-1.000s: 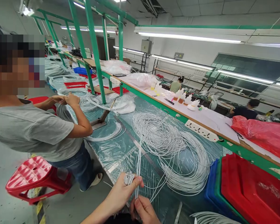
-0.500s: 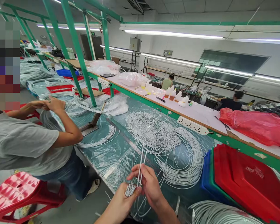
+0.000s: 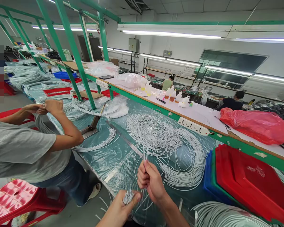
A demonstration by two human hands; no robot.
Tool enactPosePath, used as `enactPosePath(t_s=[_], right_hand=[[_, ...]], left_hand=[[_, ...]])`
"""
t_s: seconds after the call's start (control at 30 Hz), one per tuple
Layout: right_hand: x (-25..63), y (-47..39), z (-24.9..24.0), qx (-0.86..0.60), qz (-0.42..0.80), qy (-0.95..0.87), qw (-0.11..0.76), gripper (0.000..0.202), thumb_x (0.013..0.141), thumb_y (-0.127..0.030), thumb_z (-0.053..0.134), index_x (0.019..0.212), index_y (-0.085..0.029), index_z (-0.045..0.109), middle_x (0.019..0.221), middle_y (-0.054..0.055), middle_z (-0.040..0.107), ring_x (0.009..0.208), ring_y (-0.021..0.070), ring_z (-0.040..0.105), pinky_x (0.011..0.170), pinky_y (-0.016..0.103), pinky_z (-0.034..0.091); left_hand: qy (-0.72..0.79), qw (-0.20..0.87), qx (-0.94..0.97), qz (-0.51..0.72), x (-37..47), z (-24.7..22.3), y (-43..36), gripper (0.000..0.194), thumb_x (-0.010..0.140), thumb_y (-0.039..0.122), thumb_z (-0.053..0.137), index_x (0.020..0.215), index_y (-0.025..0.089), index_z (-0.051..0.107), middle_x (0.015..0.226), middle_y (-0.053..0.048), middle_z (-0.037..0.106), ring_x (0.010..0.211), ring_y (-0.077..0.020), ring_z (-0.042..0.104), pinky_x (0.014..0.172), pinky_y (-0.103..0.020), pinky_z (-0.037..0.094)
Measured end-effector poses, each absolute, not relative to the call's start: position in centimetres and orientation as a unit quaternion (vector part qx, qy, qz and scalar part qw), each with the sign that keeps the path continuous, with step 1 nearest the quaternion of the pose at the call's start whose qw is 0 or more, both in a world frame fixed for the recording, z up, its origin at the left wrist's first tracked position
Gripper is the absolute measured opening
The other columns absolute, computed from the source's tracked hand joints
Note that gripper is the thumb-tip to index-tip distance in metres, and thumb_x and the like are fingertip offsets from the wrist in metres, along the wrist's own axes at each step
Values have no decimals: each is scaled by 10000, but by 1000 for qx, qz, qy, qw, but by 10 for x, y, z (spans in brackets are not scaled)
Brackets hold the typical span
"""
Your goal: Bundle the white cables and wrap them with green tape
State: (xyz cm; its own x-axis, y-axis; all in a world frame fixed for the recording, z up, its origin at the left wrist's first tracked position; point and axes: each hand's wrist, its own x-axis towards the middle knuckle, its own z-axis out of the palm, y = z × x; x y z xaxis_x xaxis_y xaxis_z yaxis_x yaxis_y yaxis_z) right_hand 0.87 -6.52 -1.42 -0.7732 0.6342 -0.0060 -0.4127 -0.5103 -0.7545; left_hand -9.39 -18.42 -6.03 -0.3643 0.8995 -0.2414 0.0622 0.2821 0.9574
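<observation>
My left hand, at the bottom centre, is closed around a bundle of thin white cables, whose ends poke out above the fist. Just right of it and a little higher, my right hand pinches a pair of white cable strands between thumb and curled fingers. The strands run up from its fingertips toward a large loose coil of white cable on the plastic-covered table. Another coil spreads to the right of that one.
A person in a grey shirt works at the left, near a red stool. A metal cutter and ruler lie on the table. Stacked red, green and blue bins stand right, below a shelf with bottles.
My right hand has closed its fingers around the strands and moved slightly up, away from my left hand. My left hand has shifted slightly left and down with the bundle.
</observation>
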Motion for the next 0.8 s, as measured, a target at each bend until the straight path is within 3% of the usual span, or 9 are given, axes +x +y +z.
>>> enactPosePath(t_s=[0.07,0.17,0.27,0.33,0.4,0.5,0.63,0.8], right_hand=[[11,-64,-14,-147,840,-421,309,543,890,-672,566,663,-219,369,528,-111,194,444,62,86,407,212,100],[9,-72,-24,-180,806,-491,278,571,925,-721,422,647,-225,363,538,-89,230,448,76,129,414,233,134],[3,-92,-46,-258,709,-587,292,572,951,-710,363,680,-224,497,595,-23,410,507,131,356,467,271,330],[0,-109,-62,-282,606,-660,342,544,972,-676,358,816,-233,631,741,47,574,669,198,529,626,330,464],[-2,-122,-74,-265,503,-723,393,525,1004,-620,328,993,-235,685,901,113,658,836,260,602,770,398,495],[-5,-133,-75,-219,411,-781,415,536,1052,-491,235,1128,-200,678,945,167,690,854,295,634,768,437,502],[-7,-135,-57,-210,419,-809,355,505,1069,-344,182,1167,-182,649,879,147,696,775,273,657,722,400,498],[-8,-138,-49,-218,404,-834,306,395,1050,-244,249,1184,-156,610,901,126,686,815,253,652,727,357,470]], left_hand=[[670,429,341,501,-106,-53,-184,585,708,715,674,820,147,760,525,-1,516,536,-152,478,505,-244,407],[663,407,302,551,-120,-37,-176,647,721,720,654,921,115,765,419,55,364,411,-97,349,411,-211,289],[642,378,289,601,-120,-19,-165,631,718,668,681,976,96,752,420,45,427,400,-100,397,418,-215,329],[636,369,293,611,-116,-10,-157,580,708,604,709,977,92,746,449,17,510,424,-127,473,448,-234,390],[645,351,298,610,-110,-6,-153,510,710,555,714,931,97,751,473,1,546,445,-139,499,457,-241,404],[669,305,306,605,-107,-6,-153,392,740,505,700,787,119,754,516,-11,558,493,-134,494,464,-233,386],[683,283,312,597,-109,-9,-157,427,801,525,633,633,139,701,480,2,498,476,-114,452,460,-227,354],[682,268,299,611,-113,-13,-161,525,835,585,579,522,164,562,433,27,416,426,-90,379,440,-225,312]])
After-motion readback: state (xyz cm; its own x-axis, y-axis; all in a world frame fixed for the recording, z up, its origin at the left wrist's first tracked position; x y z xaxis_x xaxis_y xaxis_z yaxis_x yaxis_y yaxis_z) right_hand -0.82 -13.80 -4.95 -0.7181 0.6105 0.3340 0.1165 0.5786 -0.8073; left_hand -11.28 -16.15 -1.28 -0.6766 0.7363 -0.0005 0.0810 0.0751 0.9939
